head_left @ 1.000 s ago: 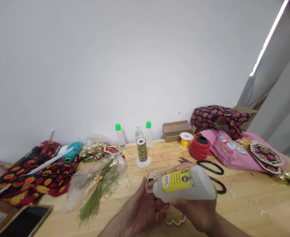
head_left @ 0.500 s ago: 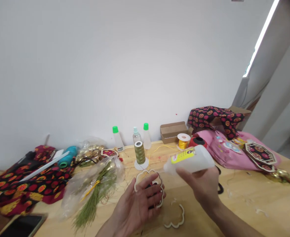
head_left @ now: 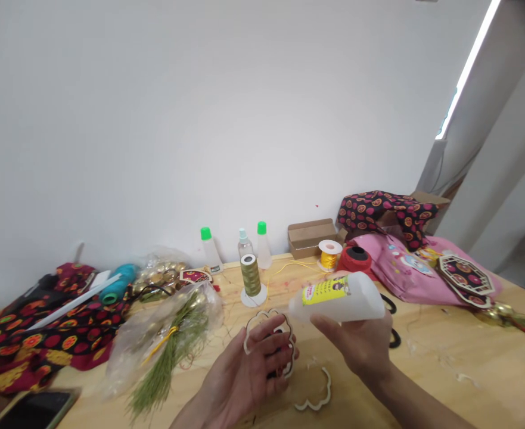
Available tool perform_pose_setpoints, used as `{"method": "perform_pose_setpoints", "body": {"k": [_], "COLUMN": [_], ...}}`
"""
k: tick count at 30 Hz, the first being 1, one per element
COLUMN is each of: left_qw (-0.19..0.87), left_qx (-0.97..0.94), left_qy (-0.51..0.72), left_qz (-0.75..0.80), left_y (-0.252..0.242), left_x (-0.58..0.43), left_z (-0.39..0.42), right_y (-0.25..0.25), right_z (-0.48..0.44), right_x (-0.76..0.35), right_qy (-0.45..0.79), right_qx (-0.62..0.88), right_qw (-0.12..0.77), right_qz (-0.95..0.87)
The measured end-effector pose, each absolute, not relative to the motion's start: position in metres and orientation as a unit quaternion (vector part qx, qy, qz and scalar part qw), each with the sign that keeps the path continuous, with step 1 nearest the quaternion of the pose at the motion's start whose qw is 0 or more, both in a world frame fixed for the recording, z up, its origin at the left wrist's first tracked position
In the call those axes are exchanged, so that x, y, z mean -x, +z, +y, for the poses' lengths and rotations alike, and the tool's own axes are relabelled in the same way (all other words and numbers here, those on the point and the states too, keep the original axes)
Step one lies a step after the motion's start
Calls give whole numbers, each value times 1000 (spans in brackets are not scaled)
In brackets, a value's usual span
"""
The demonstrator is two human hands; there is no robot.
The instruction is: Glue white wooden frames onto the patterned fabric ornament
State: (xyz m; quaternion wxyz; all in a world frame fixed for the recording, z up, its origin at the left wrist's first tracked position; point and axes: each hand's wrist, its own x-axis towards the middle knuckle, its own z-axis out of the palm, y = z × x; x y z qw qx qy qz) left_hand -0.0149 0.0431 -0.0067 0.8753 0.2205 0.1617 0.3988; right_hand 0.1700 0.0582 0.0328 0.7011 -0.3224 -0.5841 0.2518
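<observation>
My left hand point(head_left: 249, 370), palm up, has its fingers curled around a pale scalloped frame point(head_left: 248, 335); dark patterned material shows inside it, partly hidden by the fingers. In my right hand point(head_left: 368, 344) is a translucent white squeeze bottle point(head_left: 361, 297) with a yellow label. The bottle lies nearly level, its narrow end pointing left and close to the frame's upper right edge. Whether liquid comes out cannot be seen. Below, on the table, rests a curved scalloped strip point(head_left: 328, 388).
Behind the hands stand an olive thread spool point(head_left: 250, 277), two green-capped bottles point(head_left: 264, 249), a yellow cord spool point(head_left: 329, 260) and a cardboard box point(head_left: 313, 239). Left are green tassel strands point(head_left: 166, 363) and a phone point(head_left: 39, 410); right, a pink bag point(head_left: 387, 265) and black scissors handles point(head_left: 395, 338).
The bottle in my right hand has come down and slightly left, nearer the scalloped frame, and tilts less. My left hand keeps its hold. The view has shifted slightly.
</observation>
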Motion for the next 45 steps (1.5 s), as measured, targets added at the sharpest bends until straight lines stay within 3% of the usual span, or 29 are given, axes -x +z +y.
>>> {"method": "perform_pose_setpoints", "body": {"k": [15, 31, 45], "left_qw": [870, 870, 868], "left_qx": [-231, -242, -250], "left_qy": [412, 406, 406], "left_qz": [144, 145, 137], "left_y": [-8, -7, -5], "left_x": [17, 17, 19], "left_z": [44, 44, 44], "right_y": [25, 37, 40], "right_z": [62, 59, 71], "right_x": [-175, -175, -174], "right_qy": [212, 273, 412], "right_qx": [329, 333, 320], "right_qw": [691, 719, 729], "right_qz": [-608, -546, -443]}}
